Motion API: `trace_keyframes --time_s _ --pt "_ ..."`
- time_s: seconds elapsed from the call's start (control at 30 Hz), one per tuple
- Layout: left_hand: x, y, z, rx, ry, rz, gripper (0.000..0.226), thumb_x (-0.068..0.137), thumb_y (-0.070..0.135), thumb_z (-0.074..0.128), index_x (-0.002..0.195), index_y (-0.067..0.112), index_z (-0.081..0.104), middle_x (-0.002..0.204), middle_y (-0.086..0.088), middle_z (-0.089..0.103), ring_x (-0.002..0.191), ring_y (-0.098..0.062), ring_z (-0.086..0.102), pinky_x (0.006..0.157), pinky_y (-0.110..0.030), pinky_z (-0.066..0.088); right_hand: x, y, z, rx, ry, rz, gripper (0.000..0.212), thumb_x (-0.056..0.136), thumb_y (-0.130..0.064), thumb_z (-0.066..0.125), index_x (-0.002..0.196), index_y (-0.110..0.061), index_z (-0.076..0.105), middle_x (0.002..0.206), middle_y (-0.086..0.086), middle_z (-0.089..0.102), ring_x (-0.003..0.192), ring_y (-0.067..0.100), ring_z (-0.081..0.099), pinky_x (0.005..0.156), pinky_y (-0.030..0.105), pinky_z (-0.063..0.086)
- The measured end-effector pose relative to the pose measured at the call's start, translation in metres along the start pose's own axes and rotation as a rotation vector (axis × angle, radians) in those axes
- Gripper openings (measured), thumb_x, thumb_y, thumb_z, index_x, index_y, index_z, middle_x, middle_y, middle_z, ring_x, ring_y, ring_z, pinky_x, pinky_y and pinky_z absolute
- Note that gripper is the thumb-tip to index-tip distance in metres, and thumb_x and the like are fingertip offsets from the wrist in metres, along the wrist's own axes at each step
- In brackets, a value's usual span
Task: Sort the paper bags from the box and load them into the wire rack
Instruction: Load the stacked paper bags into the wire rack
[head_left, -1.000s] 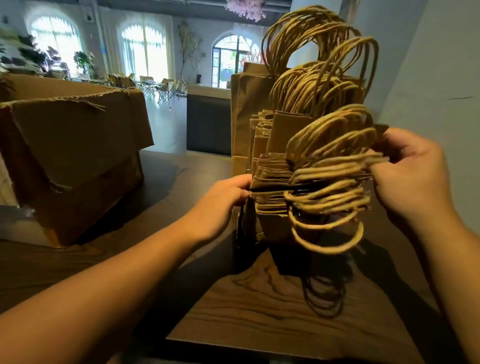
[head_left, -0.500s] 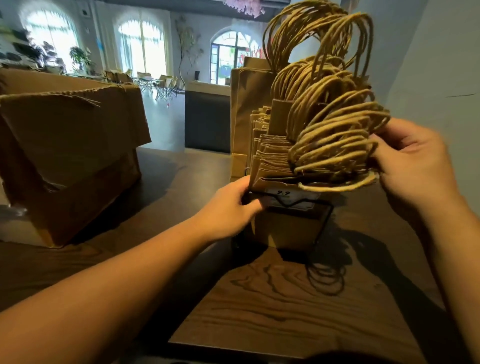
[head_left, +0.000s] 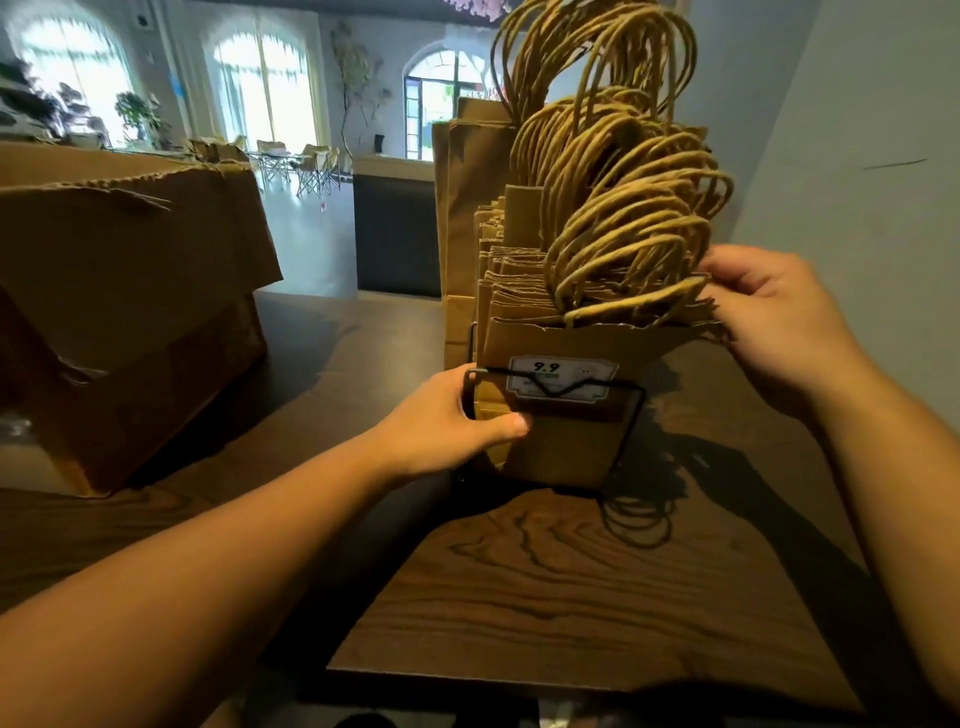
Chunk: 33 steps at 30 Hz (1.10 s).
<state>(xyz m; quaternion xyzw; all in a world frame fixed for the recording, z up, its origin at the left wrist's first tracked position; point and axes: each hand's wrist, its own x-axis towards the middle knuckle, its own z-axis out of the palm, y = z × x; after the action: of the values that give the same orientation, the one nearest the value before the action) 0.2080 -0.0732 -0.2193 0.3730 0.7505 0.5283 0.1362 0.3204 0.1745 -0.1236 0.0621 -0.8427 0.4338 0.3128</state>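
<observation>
A black wire rack (head_left: 631, 415) stands on the wooden table, packed with several upright brown paper bags (head_left: 566, 441) whose twisted rope handles (head_left: 628, 228) curl up above them. A white price label reading 9.9 (head_left: 561, 378) is clipped on the rack's front wire. My left hand (head_left: 452, 421) grips the left side of the rack and bags, thumb lying across the front bag. My right hand (head_left: 769, 317) pinches the right top edge of the front bags beside the handles. The open cardboard box (head_left: 119, 291) sits at the left.
Taller brown bags (head_left: 470, 208) stand behind the rack. A grey wall (head_left: 857, 156) runs close along the right. The dark wood-grain table (head_left: 545, 597) stretches toward me; its near edge is at the bottom. Windows, chairs and a dark counter lie far behind.
The bundle of bags has been tipped upright and sunk into the rack; the front wire and price label now show. My left hand slid down onto the rack's left side.
</observation>
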Motion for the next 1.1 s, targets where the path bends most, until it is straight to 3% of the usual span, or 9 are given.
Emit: trace_keyframes --time_s 0.17,0.33,0.5,0.6,0.7,0.8,0.9,1.03,1.1 --pt "0.000 -0.005 0.003 0.066 0.065 -0.028 0.016 0.091 0.016 0.072 0.107 0.015 0.072 0.100 0.005 0.077 0.095 -0.002 0.071 0.089 -0.024 0.052 -0.015 0.013 0.012 -0.121 -0.125 0.129 0.021 0.094 -0.012 0.065 0.087 -0.029 0.075 0.087 -0.010 0.075 0.084 0.005 0.070 0.080 0.034 0.054" --pt "-0.002 -0.004 0.006 0.130 0.084 -0.056 0.009 0.092 0.023 0.071 0.100 0.020 0.072 0.096 0.007 0.076 0.092 -0.001 0.070 0.087 -0.023 0.049 -0.021 0.022 0.022 -0.178 -0.206 0.243 0.022 0.100 -0.015 0.056 0.086 -0.024 0.069 0.076 -0.020 0.072 0.076 -0.003 0.068 0.066 0.015 0.047" --pt "-0.005 -0.003 0.010 0.199 0.161 -0.059 0.017 0.090 0.029 0.073 0.106 0.028 0.067 0.103 0.010 0.073 0.099 -0.001 0.066 0.090 -0.025 0.049 -0.025 0.023 0.032 -0.156 -0.097 0.243 0.027 0.102 -0.011 0.052 0.083 -0.023 0.066 0.081 -0.010 0.068 0.069 -0.012 0.063 0.060 0.005 0.045" --pt "-0.008 -0.002 0.014 0.191 0.206 -0.049 0.020 0.090 0.029 0.073 0.107 0.029 0.064 0.106 0.010 0.071 0.101 -0.002 0.064 0.090 -0.025 0.050 -0.026 0.023 0.038 -0.033 -0.007 0.271 0.027 0.103 -0.011 0.049 0.083 -0.022 0.065 0.079 -0.011 0.069 0.069 -0.007 0.066 0.059 0.009 0.047" --pt "-0.013 0.000 0.018 0.187 0.245 -0.026 0.019 0.090 0.028 0.074 0.098 0.038 0.060 0.105 0.012 0.069 0.098 0.001 0.063 0.085 -0.021 0.048 -0.023 0.014 0.040 -0.073 -0.035 0.256 0.031 0.104 -0.008 0.044 0.082 -0.021 0.062 0.078 -0.008 0.066 0.066 -0.010 0.064 0.057 0.006 0.046" --pt "-0.016 0.003 0.020 0.218 0.275 0.010 0.025 0.089 0.026 0.075 0.089 0.042 0.055 0.099 0.016 0.065 0.093 0.006 0.061 0.081 -0.017 0.046 -0.024 0.020 0.042 -0.013 -0.069 0.321 0.027 0.105 -0.012 0.043 0.092 -0.019 0.065 0.085 -0.005 0.070 0.081 0.004 0.070 0.071 0.016 0.055" --pt "-0.015 0.002 0.021 0.247 0.317 0.012 0.032 0.087 0.030 0.077 0.088 0.045 0.049 0.110 0.006 0.059 0.105 -0.008 0.058 0.094 -0.032 0.050 -0.028 0.024 0.046 0.001 -0.033 0.409 0.019 0.105 -0.007 0.040 0.101 -0.010 0.059 0.086 -0.008 0.061 0.075 0.004 0.064 0.060 0.003 0.047" --pt "-0.013 0.001 0.022 0.250 0.336 -0.013 0.029 0.085 0.033 0.079 0.090 0.044 0.052 0.114 0.003 0.057 0.109 -0.013 0.057 0.098 -0.041 0.051 -0.031 0.029 0.043 0.027 0.056 0.434 0.020 0.099 0.004 0.051 0.118 -0.001 0.051 0.119 0.025 0.060 0.109 0.039 0.063 0.068 0.022 0.055" --pt "-0.012 -0.001 0.021 0.265 0.328 0.003 0.027 0.086 0.033 0.078 0.090 0.045 0.054 0.111 0.005 0.058 0.107 -0.012 0.057 0.096 -0.039 0.050 -0.030 0.028 0.042 0.028 0.010 0.448 0.009 0.101 0.000 0.050 0.108 -0.005 0.055 0.111 0.014 0.068 0.101 0.027 0.069 0.064 0.021 0.056"
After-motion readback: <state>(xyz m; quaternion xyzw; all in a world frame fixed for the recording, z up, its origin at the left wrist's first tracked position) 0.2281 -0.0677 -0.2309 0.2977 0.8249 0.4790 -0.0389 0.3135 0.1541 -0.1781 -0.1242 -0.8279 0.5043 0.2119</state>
